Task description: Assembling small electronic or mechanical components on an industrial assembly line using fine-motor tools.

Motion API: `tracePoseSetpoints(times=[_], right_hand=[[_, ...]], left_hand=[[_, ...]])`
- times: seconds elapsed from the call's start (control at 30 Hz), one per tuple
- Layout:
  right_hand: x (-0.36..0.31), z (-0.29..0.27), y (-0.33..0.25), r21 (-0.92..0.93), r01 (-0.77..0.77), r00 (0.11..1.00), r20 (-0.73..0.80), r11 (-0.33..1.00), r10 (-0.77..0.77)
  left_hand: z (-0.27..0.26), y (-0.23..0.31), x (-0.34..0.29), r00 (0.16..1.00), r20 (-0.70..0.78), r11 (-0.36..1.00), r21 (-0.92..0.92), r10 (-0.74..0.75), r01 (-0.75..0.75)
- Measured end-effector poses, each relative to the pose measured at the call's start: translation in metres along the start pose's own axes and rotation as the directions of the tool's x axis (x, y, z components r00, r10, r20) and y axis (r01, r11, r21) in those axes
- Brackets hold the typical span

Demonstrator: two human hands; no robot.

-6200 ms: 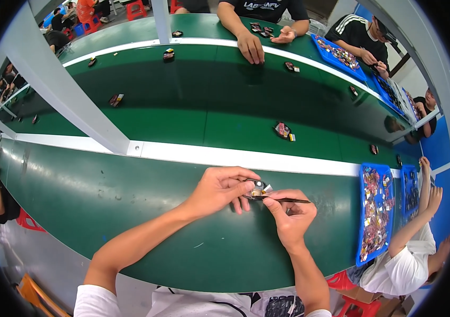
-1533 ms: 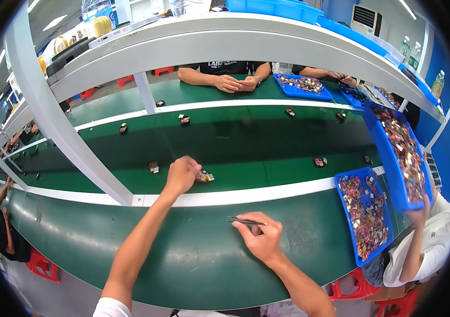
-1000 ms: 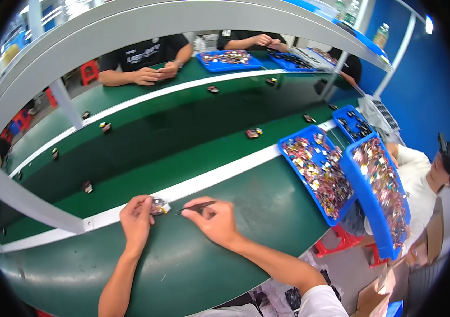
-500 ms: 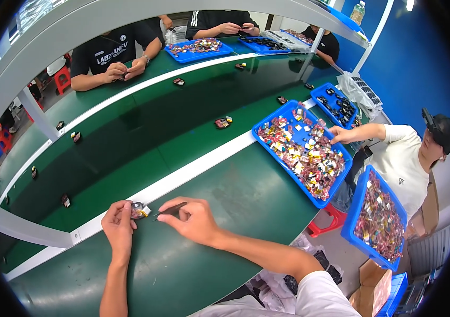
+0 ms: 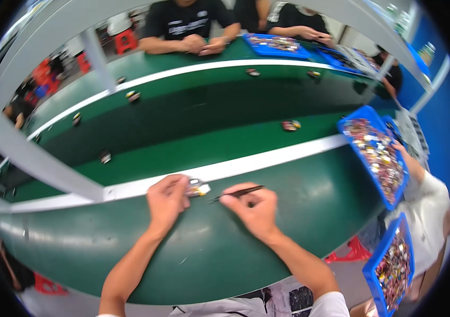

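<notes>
My left hand pinches a small dark electronic part with a white and yellow piece on it, just above the green worktable near its white rail. My right hand grips black tweezers between thumb and fingers. Their tips point left toward the part, with a small gap between. Motion blur hides the part's fine details.
Beyond the white rail, a green conveyor belt carries several scattered small parts. Blue trays full of parts stand at the right, where a co-worker's hand reaches in. Other people sit across the belt. A grey frame post rises at the left.
The view has swung left, so the trays and co-workers appear farther right. My hands keep their grips, and the tweezer tips remain close to the part.
</notes>
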State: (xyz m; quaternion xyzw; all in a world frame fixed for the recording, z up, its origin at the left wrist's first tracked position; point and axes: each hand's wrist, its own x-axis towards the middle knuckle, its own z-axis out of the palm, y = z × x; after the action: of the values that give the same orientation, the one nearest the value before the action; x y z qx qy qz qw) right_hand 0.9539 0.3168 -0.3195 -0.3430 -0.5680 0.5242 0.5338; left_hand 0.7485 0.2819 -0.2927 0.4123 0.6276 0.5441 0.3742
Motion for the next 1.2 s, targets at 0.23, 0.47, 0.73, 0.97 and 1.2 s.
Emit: tracePoseSetpoints(times=[0.23, 0.47, 0.73, 0.97, 1.2], right_hand=[[-0.004, 0.0, -0.003, 0.002, 0.024, 0.998, 0.055, 1.0, -0.024], [-0.004, 0.004, -0.002, -0.068, 0.035, 0.999, 0.006, 0.997, -0.035], [-0.004, 0.004, 0.0, -0.155, 0.041, 0.999, -0.015, 0.987, -0.044], [-0.002, 0.004, 0.0, -0.157, 0.016, 1.0, -0.02, 0.987, -0.019], [0.002, 0.001, -0.005, -0.036, -0.108, 0.994, 0.025, 0.993, 0.109]], left_hand=[[0.005, -0.009, -0.01, 0.998, 0.012, 0.995, -0.079, 0.063, -0.062], [0.01, -0.011, -0.012, 0.982, 0.041, 0.982, -0.018, 0.187, -0.186], [0.014, -0.012, -0.014, 0.96, 0.033, 0.961, 0.01, 0.277, -0.278], [0.014, -0.015, -0.014, 0.891, 0.121, 0.884, 0.129, 0.437, -0.45], [0.013, -0.017, -0.012, 0.857, 0.165, 0.842, 0.168, 0.489, -0.513]])
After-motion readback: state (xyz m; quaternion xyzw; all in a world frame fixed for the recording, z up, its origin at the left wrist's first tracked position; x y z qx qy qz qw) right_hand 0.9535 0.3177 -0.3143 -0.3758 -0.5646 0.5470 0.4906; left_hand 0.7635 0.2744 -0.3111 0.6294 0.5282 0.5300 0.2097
